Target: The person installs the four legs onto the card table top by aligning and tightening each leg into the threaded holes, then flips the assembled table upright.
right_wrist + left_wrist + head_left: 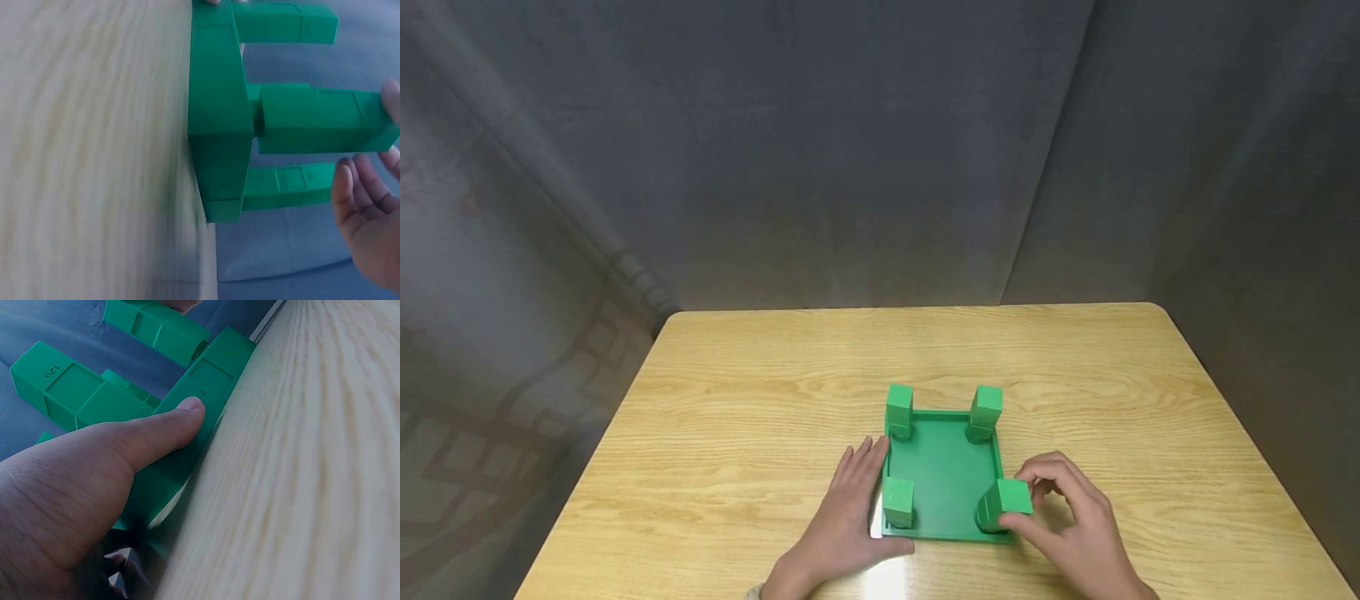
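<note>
A square green tray [943, 475] with a low rim lies on the table, a square green post standing at each corner. My right hand [1078, 521] pinches the top of the near right post [1009, 500] between thumb and fingers. In the right wrist view, a narrow neck shows between this post [322, 119] and the tray [222, 81]. My left hand [846, 525] lies along the tray's left side with its fingers extended. Its thumb presses the front wall by the near left post [898, 502]; in the left wrist view that post [62, 384] bears the number 120.
The far left post [899, 410] and far right post [985, 410] rise at the tray's back corners. Beneath everything is a light wood table [760, 400] with rounded back corners. Dark grey cloth [850, 167] hangs behind it and at both sides.
</note>
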Demonstrator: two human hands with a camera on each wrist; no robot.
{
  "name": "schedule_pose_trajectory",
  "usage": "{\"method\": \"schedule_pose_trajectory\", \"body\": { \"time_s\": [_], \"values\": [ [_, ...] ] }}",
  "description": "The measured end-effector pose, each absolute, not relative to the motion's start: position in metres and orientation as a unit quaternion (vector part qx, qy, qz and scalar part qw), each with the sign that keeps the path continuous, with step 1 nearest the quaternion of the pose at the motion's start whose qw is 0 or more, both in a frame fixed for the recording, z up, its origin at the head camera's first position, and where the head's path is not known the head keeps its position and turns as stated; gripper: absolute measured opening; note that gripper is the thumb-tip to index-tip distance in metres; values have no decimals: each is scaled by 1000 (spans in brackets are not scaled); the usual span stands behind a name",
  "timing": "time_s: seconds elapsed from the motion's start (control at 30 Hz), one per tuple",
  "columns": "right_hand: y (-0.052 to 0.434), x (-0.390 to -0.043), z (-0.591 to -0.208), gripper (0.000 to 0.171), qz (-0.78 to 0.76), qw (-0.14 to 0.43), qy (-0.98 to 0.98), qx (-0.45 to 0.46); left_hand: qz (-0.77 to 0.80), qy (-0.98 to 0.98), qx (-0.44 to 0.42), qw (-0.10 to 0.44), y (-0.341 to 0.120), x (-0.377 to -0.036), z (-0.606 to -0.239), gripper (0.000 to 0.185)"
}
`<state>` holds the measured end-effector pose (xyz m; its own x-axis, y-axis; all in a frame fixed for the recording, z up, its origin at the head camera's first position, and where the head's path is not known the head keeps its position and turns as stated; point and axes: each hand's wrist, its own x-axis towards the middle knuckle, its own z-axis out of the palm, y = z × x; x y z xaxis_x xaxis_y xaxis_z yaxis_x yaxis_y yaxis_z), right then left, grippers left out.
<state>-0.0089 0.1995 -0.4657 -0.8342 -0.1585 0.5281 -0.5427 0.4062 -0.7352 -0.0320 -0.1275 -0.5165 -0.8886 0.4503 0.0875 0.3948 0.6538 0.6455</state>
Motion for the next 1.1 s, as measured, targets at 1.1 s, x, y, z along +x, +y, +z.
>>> {"method": "schedule_pose_trajectory", "body": {
  "time_s": [1.1],
  "values": [
    [199,-9,-465,65,490,175,-828,207,351,906,229,64,-127,-33,-516,136]
  ]
}}
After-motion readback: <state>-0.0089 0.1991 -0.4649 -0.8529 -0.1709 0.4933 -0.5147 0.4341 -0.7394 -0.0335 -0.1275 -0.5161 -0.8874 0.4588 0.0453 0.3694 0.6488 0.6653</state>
